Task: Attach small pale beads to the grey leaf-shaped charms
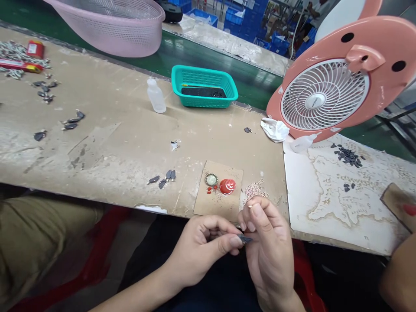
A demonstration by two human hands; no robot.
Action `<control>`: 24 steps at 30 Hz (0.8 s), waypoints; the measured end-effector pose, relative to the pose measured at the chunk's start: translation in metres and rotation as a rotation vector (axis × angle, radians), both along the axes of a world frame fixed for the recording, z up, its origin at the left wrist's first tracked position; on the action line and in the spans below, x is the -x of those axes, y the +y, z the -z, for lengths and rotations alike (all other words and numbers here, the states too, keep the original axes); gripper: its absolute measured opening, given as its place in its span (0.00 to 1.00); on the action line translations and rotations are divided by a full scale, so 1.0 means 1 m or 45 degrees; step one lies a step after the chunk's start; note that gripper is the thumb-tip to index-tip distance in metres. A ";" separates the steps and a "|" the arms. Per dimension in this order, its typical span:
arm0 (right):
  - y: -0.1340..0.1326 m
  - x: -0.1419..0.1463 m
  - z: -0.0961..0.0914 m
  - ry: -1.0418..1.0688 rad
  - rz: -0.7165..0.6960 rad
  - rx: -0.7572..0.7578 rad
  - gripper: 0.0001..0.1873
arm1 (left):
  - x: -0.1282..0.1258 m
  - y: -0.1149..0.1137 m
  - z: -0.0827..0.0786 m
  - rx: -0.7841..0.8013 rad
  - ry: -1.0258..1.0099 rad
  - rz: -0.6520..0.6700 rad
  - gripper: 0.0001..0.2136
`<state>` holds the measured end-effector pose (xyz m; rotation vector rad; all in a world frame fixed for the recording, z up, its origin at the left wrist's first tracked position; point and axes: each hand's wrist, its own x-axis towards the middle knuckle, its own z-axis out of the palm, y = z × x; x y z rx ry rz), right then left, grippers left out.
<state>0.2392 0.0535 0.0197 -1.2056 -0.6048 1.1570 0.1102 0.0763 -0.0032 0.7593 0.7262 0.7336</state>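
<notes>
My left hand [208,245] pinches a small dark stone piece [246,238] between thumb and fingers, its pointed end toward my right palm. My right hand [271,242] is raised beside it, thumb and forefinger closed on a tiny pale bead-like piece [250,206]. Just beyond the hands lies a cardboard square [203,201], bearing a red cap [227,186] and a crimped bottle cap [211,180] with pale content. Many tiny pinkish beads [255,189] are scattered right of the card. Several dark pieces with metal ends [167,177] lie to the left.
A squeeze bottle [156,96] and a green basket [204,102] holding a phone stand farther back. A pink fan [315,99] stands at the right, near a white tissue [274,130] and dark stones [349,156]. Another person's arm [401,273] is at the right edge.
</notes>
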 end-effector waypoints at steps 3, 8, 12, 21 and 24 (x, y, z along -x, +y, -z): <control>0.001 -0.003 -0.004 0.102 -0.073 -0.019 0.13 | 0.008 0.002 -0.005 0.067 -0.044 -0.081 0.06; 0.001 -0.005 -0.003 0.160 -0.176 -0.038 0.13 | 0.017 0.003 -0.009 0.053 -0.062 -0.149 0.06; 0.006 -0.015 0.002 -0.480 -0.089 -0.127 0.09 | 0.023 0.004 -0.008 0.008 -0.003 -0.184 0.02; 0.040 -0.046 0.010 -1.912 -0.347 -0.388 0.07 | 0.036 0.007 -0.003 -0.106 0.130 -0.307 0.01; 0.045 -0.047 0.012 -1.999 -0.411 -0.409 0.08 | 0.038 0.009 -0.001 -0.124 0.132 -0.337 0.02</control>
